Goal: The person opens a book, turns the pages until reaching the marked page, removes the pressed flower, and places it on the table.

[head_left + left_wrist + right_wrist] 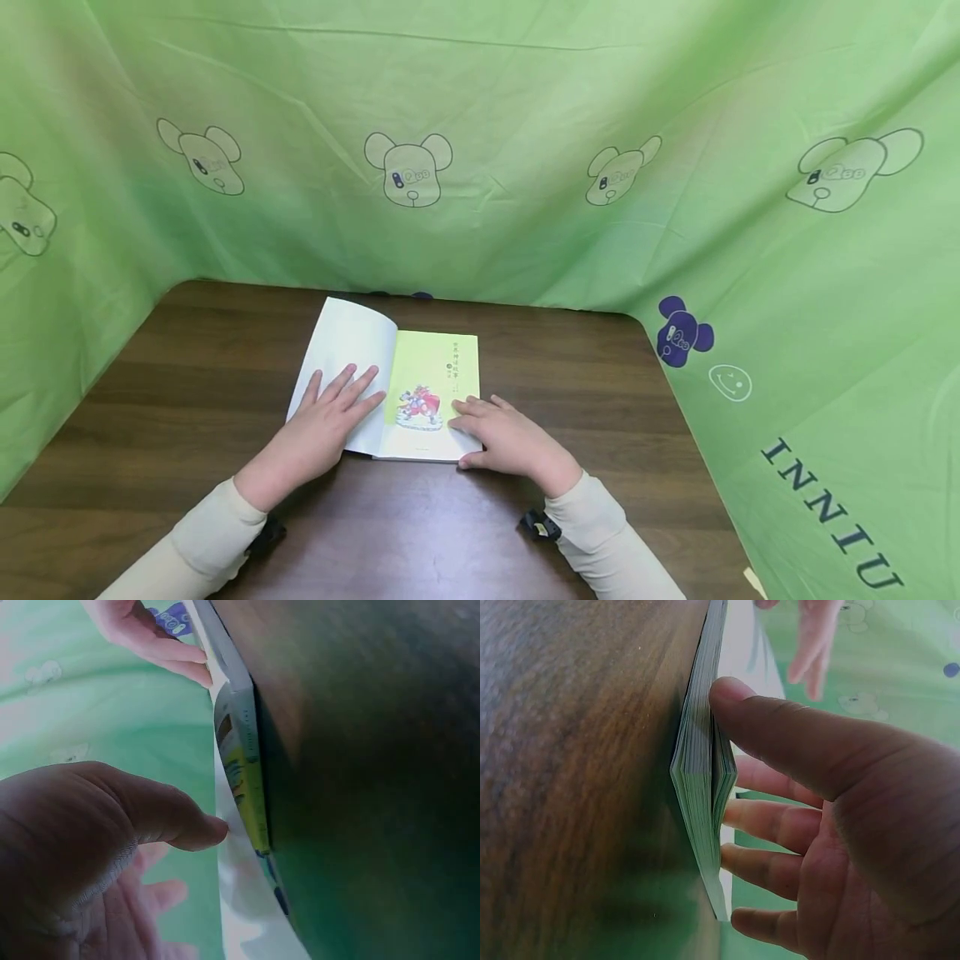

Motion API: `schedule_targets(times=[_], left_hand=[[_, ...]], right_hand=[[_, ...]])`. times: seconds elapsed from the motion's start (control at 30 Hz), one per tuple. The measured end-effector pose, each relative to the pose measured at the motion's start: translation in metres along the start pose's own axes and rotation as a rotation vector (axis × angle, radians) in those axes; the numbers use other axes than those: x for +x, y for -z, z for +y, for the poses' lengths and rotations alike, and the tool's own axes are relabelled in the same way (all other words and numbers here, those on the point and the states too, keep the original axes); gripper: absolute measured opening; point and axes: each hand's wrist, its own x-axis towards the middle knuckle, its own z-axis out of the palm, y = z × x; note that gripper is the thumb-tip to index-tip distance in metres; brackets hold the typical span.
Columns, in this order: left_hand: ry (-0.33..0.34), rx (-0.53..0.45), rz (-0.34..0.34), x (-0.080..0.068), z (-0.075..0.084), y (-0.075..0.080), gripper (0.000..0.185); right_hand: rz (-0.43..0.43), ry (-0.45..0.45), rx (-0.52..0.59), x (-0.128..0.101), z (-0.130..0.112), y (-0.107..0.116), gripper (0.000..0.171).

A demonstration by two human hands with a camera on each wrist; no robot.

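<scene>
A thin paperback book [435,367] lies near the middle of a dark wooden table [187,375]. Its front cover [348,342] is folded open to the left, white inside. The light green title page shows a small colourful picture. My left hand [330,417] lies flat on the opened cover with straight, spread fingers. My right hand [502,433] rests on the lower right corner of the title page. In the right wrist view its fingers [772,825] lie on the top page and its thumb [780,727] touches the edge of the page block [701,802]. The left wrist view shows my left thumb [165,814] beside the cover [244,772].
Green cloth [480,167] printed with bear heads hangs as walls behind and on both sides of the table. A purple bear and dark lettering [832,517] mark the right wall. Bare wood lies around the book on all sides.
</scene>
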Motion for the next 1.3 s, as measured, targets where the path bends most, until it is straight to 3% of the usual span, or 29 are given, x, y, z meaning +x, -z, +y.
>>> schedule_targets(times=[0.5,0.63,0.8,0.93,1.13,1.2,1.3], left_hand=[[0.198,-0.186,-0.17,0.004,-0.001,-0.005,0.049],[0.258,-0.221,-0.203,0.007,0.003,-0.007,0.043],[0.306,-0.232,-0.243,0.011,0.008,-0.011,0.053],[0.275,-0.17,-0.188,0.016,0.012,-0.014,0.052],[0.108,-0.13,-0.019,0.021,0.022,-0.016,0.03],[0.072,-0.135,-0.015,0.02,0.026,-0.016,0.028],[0.085,-0.165,-0.046,0.018,0.031,-0.016,0.023]], right_hand=[[-0.003,0.018,-0.057,0.001,0.002,-0.002,0.053],[0.017,0.051,-0.111,0.0,0.0,0.001,0.037],[0.05,0.125,-0.179,-0.003,-0.001,0.005,0.009],[0.075,0.165,-0.211,-0.005,0.0,0.008,0.016],[0.158,0.187,-0.175,0.0,0.004,0.006,0.026],[0.196,0.169,-0.124,0.001,0.004,0.005,0.021],[0.242,0.12,-0.097,0.002,0.003,0.004,0.012]])
